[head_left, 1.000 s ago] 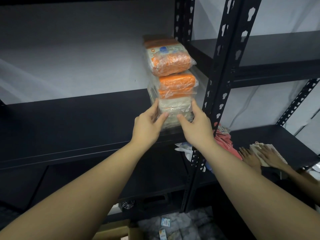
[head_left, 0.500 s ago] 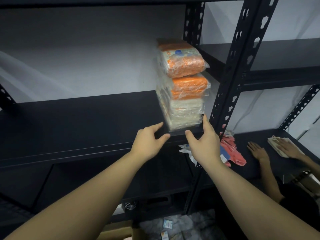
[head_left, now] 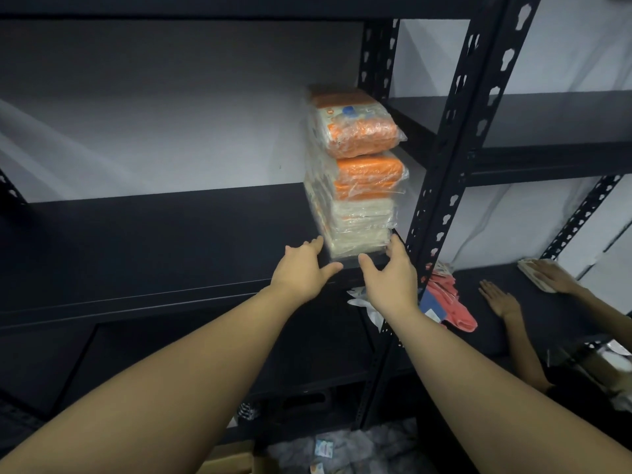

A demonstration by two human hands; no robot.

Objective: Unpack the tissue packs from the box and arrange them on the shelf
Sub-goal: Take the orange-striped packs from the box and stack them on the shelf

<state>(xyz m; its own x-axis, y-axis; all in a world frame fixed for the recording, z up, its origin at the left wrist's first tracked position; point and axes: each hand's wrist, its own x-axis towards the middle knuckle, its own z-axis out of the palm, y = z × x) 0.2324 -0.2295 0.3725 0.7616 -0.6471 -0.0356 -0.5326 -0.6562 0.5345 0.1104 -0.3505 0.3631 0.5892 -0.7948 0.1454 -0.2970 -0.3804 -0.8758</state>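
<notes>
A brown cardboard box [head_left: 227, 464] shows at the lower edge, near the floor; above it the left hand [head_left: 301, 270] and right hand [head_left: 390, 280], a second ago pressed on the stack's base, have let go and hang spread, holding nothing; just beyond, the plastic-wrapped orange-and-white tissue packs [head_left: 357, 172] stand stacked at the right end of the black metal shelf [head_left: 154, 241]; this load seems placed.

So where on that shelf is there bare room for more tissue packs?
The shelf shows bare board left of the stack of tissue packs, out to the left edge. It is crowded on the right: the stack sits close to the upright post, with both hands at its base.
</notes>
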